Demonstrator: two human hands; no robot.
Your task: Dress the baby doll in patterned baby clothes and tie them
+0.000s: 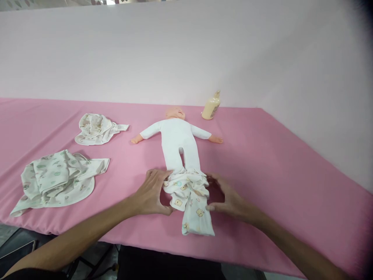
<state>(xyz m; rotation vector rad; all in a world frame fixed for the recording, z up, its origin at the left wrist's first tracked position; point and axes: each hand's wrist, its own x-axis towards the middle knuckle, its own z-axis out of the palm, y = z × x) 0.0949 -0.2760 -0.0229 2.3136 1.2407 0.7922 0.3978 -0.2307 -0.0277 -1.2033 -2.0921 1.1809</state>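
Note:
A baby doll [177, 134] in a white suit lies on its back, arms spread, with its head at the far end. White baby pants [198, 214] with a small bear print are bunched around its lower legs, hiding its feet. My left hand [153, 192] curves around the left side of the pants, fingertips holding the waistband, thumb spread lower down. On the opposite side my right hand [229, 196] has its fingertips at the waistband edge and its thumb touching a pant leg.
A pink cloth [262, 155] covers the table, with a white wall [175, 58] behind. A pump bottle [211, 107] stands beyond the doll's arm on the right. Two crumpled printed cloth pieces lie to the left, a smaller one [97, 130] behind a larger one [61, 179].

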